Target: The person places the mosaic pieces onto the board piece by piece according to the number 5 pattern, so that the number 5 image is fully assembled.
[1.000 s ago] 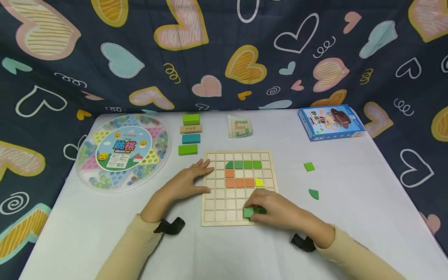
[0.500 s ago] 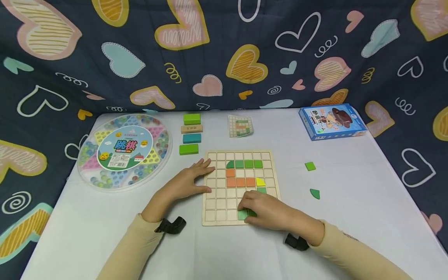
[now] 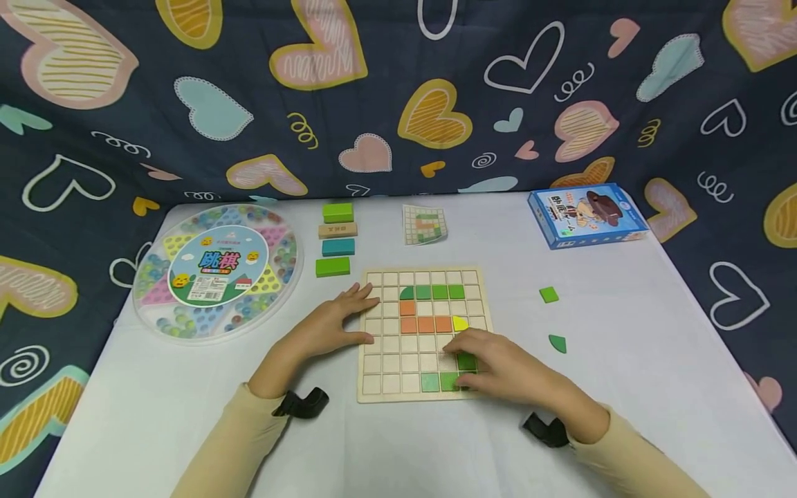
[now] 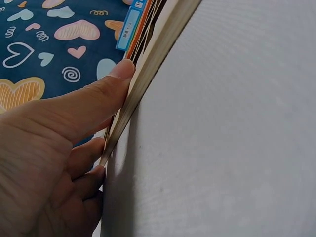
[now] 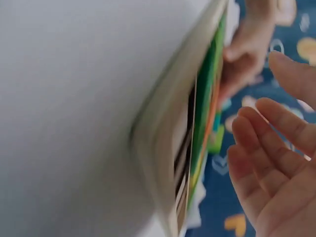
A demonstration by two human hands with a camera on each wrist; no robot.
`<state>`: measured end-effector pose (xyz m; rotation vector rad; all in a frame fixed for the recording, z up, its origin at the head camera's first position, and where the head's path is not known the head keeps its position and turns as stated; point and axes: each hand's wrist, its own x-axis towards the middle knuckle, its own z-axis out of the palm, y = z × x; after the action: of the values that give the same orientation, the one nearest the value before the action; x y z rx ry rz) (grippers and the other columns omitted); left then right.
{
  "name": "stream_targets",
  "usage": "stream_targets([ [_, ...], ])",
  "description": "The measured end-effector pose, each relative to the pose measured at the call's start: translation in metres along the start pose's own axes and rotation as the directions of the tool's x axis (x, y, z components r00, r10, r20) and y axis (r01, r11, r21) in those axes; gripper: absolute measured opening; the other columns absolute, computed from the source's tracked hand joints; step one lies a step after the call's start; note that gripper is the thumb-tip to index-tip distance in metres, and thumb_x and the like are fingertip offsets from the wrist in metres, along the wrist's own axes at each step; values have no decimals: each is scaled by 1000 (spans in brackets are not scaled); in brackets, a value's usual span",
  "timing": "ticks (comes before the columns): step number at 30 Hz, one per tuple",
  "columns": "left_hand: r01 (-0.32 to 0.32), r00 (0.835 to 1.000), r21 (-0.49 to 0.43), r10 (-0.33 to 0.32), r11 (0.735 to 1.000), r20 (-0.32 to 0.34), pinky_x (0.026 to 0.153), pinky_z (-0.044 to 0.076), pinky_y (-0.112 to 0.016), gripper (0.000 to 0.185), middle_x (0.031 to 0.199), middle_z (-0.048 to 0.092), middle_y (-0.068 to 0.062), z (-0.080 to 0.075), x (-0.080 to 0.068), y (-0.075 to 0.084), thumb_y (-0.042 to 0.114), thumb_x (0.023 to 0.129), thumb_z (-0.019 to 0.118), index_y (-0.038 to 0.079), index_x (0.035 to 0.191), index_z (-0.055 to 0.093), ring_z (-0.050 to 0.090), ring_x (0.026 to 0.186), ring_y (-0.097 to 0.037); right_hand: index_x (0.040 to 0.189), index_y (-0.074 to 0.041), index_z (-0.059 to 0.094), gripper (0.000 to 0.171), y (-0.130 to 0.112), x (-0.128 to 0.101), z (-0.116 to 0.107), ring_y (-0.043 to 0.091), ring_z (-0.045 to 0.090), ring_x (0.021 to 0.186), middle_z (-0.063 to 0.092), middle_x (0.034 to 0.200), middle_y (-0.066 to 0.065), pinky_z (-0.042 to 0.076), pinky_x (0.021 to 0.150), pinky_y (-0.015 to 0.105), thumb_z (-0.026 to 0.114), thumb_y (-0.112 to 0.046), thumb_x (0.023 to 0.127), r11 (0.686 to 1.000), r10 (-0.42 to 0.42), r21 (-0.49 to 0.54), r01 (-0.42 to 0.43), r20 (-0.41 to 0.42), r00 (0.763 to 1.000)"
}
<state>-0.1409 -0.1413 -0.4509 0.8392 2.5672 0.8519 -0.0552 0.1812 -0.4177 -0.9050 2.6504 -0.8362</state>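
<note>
A wooden grid board [image 3: 392, 363] lies flat on the white table. My left hand [image 3: 336, 321] rests at its left edge with fingers spread; in the left wrist view the thumb [image 4: 106, 91] touches the board's side. Above the lower right cells hovers my right hand [image 3: 504, 366], fingers parted around nothing. A pale green square tile [image 3: 429, 382] and a green square tile [image 3: 448, 382] sit in the bottom row beside its thumb. A darker green tile [image 3: 466, 361] lies partly under that hand. Orange tiles [image 3: 426, 324], a yellow rounded tile [image 3: 460, 323] and a green row [image 3: 440, 292] fill higher cells.
To the board's right lie a loose green square [image 3: 548, 294] and a green quarter-round tile [image 3: 557, 344]. Behind are a pattern card [image 3: 425, 225], a blue box [image 3: 588, 214], several blocks [image 3: 333, 267] and a round marble-game case [image 3: 218, 304]. A heart-patterned cloth [image 3: 373, 90] backs the table.
My right hand slid left, left the pale green tile in the bottom row, then let go and drew back right with its fingers opened. My left hand stayed at the board's edge.
</note>
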Motion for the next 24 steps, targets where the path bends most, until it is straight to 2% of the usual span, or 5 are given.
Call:
stream_targets([
  [4, 3, 1000, -3, -3, 1000, -5, 113, 23, -55, 71, 155, 28, -3, 0, -1, -1, 39, 80, 74, 16, 141, 47, 20, 144, -33, 120, -11, 61, 43, 14, -16, -13, 14, 59, 110, 62, 119, -4, 50, 91, 38, 75, -21, 81, 1000, 14, 8, -14, -103, 995],
  [8, 2, 1000, -6, -2, 1000, -6, 113, 23, -55, 71, 155, 28, -3, 0, -1, -1, 40, 80, 74, 16, 141, 47, 20, 144, -33, 121, -11, 61, 45, 30, -34, -24, 19, 62, 106, 63, 120, -3, 52, 86, 39, 77, -18, 79, 998, 66, 2, -67, -214, 975],
  [13, 1, 1000, -6, -1, 1000, -9, 114, 23, -54, 72, 155, 28, -2, 1, 0, -1, 41, 80, 74, 17, 141, 47, 20, 144, -32, 122, -11, 62, 45, 52, -57, -39, 11, 60, 106, 63, 121, -2, 49, 88, 23, 77, -17, 80, 987, 162, 45, -156, -301, 940],
  [17, -2, 1000, -6, 2, 1000, -8, 114, 22, -54, 72, 155, 28, -3, 3, 1, -1, 42, 79, 74, 17, 142, 47, 20, 144, -31, 123, -9, 61, 44, 71, -75, -51, -7, 54, 107, 63, 122, 6, 41, 90, 7, 74, -16, 83, 966, 247, 149, -211, -285, 926],
  [24, 8, 1000, -6, -8, 1000, -7, 113, 23, -56, 72, 155, 28, -2, 2, 0, -1, 41, 79, 74, 17, 141, 47, 20, 144, -32, 128, -6, 57, 46, 102, -92, -58, -17, 47, 108, 60, 128, 14, 42, 87, 6, 70, -20, 86, 914, 361, 251, -319, -140, 922],
])
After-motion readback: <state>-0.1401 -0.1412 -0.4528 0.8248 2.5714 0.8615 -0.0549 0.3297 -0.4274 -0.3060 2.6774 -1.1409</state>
